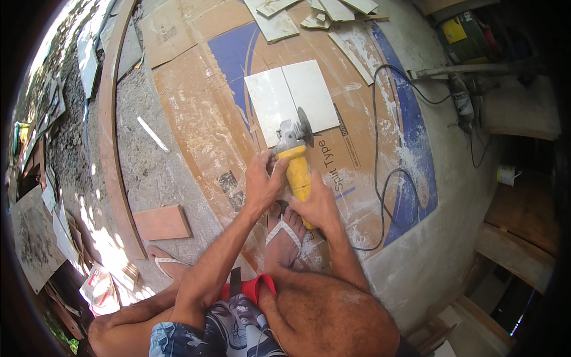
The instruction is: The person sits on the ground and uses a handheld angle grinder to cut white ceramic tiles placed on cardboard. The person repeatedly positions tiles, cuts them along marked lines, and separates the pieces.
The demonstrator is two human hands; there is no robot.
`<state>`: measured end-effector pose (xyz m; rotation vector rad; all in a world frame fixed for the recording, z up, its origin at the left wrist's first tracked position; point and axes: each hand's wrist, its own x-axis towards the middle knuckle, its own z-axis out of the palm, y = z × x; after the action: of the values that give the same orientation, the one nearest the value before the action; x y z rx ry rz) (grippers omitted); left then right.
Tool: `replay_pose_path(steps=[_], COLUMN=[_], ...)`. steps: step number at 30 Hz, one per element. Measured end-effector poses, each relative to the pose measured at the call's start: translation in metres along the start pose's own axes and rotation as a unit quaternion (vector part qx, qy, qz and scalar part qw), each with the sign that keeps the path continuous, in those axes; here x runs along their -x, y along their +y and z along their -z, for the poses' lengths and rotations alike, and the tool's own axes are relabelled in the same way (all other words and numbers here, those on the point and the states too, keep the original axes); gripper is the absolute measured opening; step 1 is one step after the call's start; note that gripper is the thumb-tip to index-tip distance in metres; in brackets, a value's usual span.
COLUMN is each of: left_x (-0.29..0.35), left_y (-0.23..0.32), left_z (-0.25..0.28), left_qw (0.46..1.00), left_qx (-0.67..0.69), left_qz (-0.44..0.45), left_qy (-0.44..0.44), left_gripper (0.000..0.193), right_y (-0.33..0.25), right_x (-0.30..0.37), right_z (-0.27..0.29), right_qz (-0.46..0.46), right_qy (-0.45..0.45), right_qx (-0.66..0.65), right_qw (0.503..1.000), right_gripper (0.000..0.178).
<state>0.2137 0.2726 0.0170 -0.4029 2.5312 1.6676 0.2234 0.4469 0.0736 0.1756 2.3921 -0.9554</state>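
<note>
A yellow angle grinder with a grey metal head and a dark round disc is held over the cardboard, near my foot. My right hand wraps round the rear of its body. Up by the head, my left hand grips the tool's left side; its fingertips are partly hidden. Just beyond lies a white tile, with a dark straight line running across it from the far edge down to the disc. The disc stands on edge along that line; whether it touches the tile, I cannot tell.
Printed cardboard covers the floor. A black power cord loops on the right. Tile pieces lie at the far side, a reddish-brown block at left beside a long wooden plank. My sandalled foot is close under the grinder.
</note>
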Motion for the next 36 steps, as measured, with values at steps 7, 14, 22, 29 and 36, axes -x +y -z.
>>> replay_pose_path(steps=[7,14,22,29,36], left_x=[0.010,0.033,-0.036,-0.135,-0.157], left_y=[-0.004,0.009,0.011,0.006,0.001], left_z=[-0.001,-0.002,0.022,0.040,0.094], left_qw=[1.000,0.998,0.920,0.777,0.784], left_qx=[-0.009,0.058,-0.255,-0.490,-0.565], left_qz=[-0.025,0.016,-0.291,-0.350,-0.245], left_qy=[0.013,-0.025,-0.067,-0.183,-0.081], left_gripper=[0.048,0.045,0.054,0.062,0.076], right_y=[-0.001,0.011,0.025,0.046,0.071], right_x=[0.010,0.032,0.080,0.072,0.069], right_z=[0.002,0.004,0.026,0.051,0.067], right_qz=[-0.007,0.015,-0.040,-0.057,-0.082], right_qy=[-0.009,0.011,0.094,0.170,0.205], right_qx=[0.000,-0.033,-0.102,-0.128,-0.139], right_qw=[1.000,0.999,0.990,0.975,0.965], right_gripper=[0.062,0.070,0.062,0.061,0.062])
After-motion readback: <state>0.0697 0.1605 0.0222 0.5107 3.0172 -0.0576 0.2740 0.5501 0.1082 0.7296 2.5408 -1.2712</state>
